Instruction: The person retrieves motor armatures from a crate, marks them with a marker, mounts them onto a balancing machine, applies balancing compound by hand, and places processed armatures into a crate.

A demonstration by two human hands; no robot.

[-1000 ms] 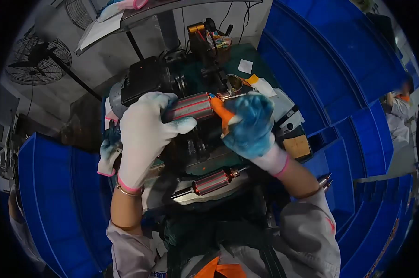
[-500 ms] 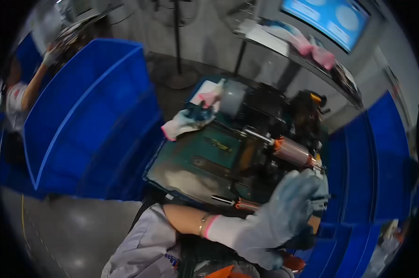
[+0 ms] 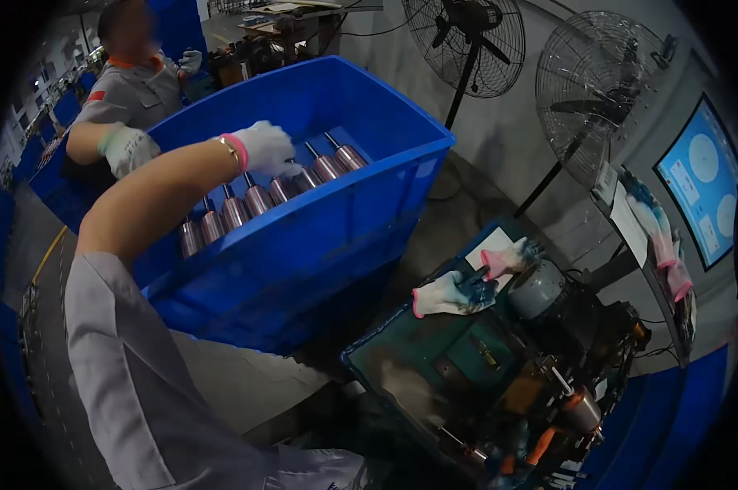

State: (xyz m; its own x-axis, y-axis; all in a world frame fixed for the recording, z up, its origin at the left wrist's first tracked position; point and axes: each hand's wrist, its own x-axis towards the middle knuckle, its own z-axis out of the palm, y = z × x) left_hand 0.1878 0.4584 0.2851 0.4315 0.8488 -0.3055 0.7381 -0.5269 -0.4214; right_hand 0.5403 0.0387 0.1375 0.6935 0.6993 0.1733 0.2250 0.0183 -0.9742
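Several armatures [image 3: 259, 200] already stand, shafts up, in a row along the near wall of the blue bin [image 3: 312, 255]. The left hand [image 3: 267, 149] is just above them; whether its fingers grip one cannot be told. Loose gloves [image 3: 451, 294] lie by the worktop's [image 3: 410, 351] bin-side edge. Two pieces remain outside the bin: a lying armature [image 3: 463, 443] at the near edge and, beyond the dim right hand [image 3: 522, 453], its grasp unclear, a mounted armature [image 3: 581, 411].

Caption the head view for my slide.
Gloved left hand at a row of shafted metal cylinders in a blue bin.
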